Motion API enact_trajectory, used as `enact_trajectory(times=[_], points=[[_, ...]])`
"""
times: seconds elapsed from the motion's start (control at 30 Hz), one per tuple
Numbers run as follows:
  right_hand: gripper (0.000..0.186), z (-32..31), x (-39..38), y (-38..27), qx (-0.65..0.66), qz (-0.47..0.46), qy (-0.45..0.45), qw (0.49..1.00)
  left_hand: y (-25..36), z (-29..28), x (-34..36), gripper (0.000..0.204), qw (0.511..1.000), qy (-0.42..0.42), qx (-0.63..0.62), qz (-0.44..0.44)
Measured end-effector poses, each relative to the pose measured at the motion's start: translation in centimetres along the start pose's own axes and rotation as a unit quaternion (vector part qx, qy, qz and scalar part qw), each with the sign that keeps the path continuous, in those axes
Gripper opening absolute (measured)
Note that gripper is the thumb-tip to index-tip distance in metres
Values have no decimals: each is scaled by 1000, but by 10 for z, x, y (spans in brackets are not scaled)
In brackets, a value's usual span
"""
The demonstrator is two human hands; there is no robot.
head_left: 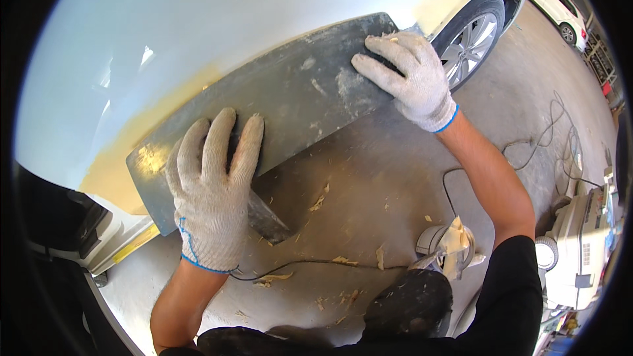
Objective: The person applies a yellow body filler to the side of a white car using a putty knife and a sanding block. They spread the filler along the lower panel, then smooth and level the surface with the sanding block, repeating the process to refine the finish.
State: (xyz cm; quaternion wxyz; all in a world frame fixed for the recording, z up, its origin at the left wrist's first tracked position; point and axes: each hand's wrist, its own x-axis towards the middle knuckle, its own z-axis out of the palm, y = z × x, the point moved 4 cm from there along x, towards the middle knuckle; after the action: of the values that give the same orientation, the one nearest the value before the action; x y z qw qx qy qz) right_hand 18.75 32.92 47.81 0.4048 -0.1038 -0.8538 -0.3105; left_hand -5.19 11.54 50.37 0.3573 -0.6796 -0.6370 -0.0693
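Note:
Both my hands wear white knit gloves with blue cuffs. A long dark grey sanding board [290, 102] lies flat against the white car body panel [217, 13], over a band of yellow filler [142, 128]. My left hand [211, 188] presses on the board's near end, fingers spread over it. At the board's far end sits my right hand [409, 79], palm down, fingers reaching over the upper edge. The board's surface is scuffed and dusted with pale residue.
The car's wheel [471, 43] is just beyond my right hand. A grey concrete floor [369, 178] carries scattered yellowish filler scraps, a black cable [310, 264] and a small tool [448, 244] near my knee. A white machine [583, 250] stands right. Another white car [560, 10] is parked far right.

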Motion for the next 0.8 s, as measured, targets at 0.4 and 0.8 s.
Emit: enact_trajectory(times=[0.4, 0.8], points=[[43, 31, -50, -2, 28, 69, 27, 997, 42, 53, 15, 72, 998, -47, -18, -20], [47, 32, -11, 20, -37, 59, 48, 996, 19, 46, 42, 82, 999, 3, 32, -29]])
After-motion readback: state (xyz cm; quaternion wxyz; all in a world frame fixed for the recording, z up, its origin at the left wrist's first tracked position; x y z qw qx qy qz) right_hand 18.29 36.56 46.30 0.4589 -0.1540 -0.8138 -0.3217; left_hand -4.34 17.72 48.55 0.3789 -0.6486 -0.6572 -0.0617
